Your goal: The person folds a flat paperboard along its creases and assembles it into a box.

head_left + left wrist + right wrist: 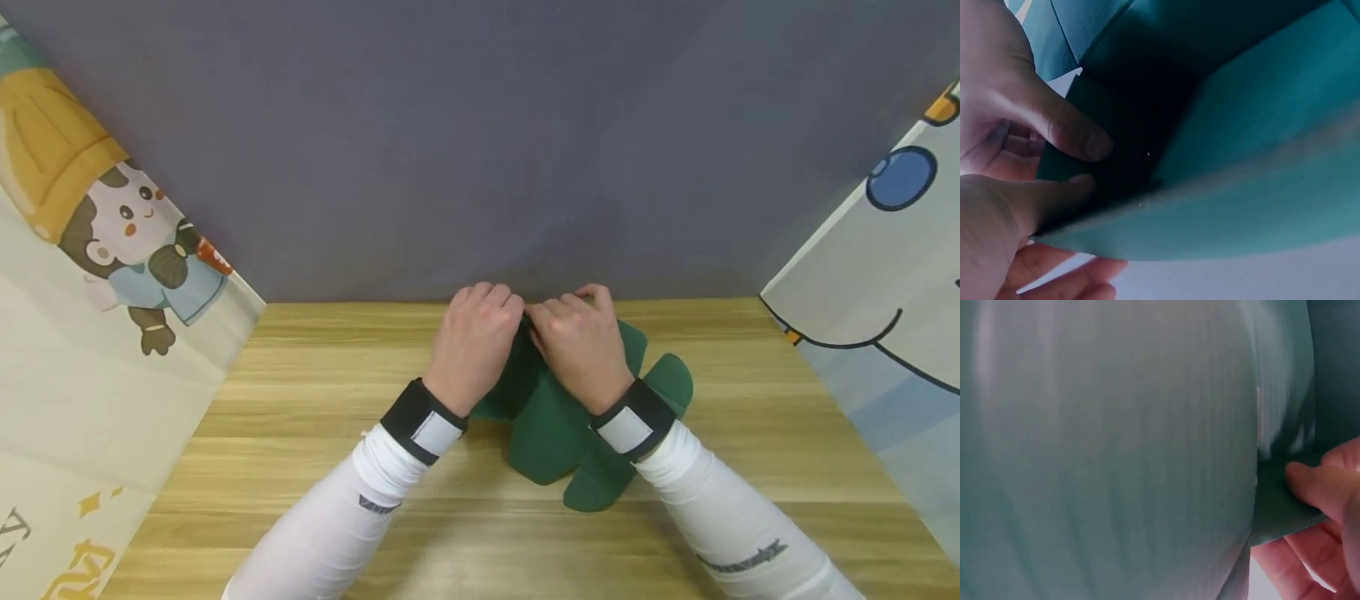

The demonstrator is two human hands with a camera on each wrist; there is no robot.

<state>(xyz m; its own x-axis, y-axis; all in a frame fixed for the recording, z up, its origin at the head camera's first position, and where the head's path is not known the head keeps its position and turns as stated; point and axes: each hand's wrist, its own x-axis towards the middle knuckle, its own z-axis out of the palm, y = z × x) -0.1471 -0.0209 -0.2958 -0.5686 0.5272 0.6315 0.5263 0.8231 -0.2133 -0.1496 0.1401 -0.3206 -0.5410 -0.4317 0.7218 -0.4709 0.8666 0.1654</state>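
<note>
A dark green cardboard box (551, 433), partly folded with rounded flaps sticking out, sits near the back edge of the wooden table. My left hand (476, 337) grips its far left edge. Close beside it, my right hand (581, 346) pinches the same far part. The left wrist view looks into the hollow of the box (1272, 119), where two thumbs press on a dark inner flap with fingers outside the wall. In the right wrist view a broad green panel (1116, 437) hides much, while a thumb and fingers pinch a small flap (1279, 503).
The wooden table (322, 400) ends at a grey upright panel (480, 150) just behind the hands. Cloths with cartoon prints hang at the left (75, 333) and right (840, 283) sides.
</note>
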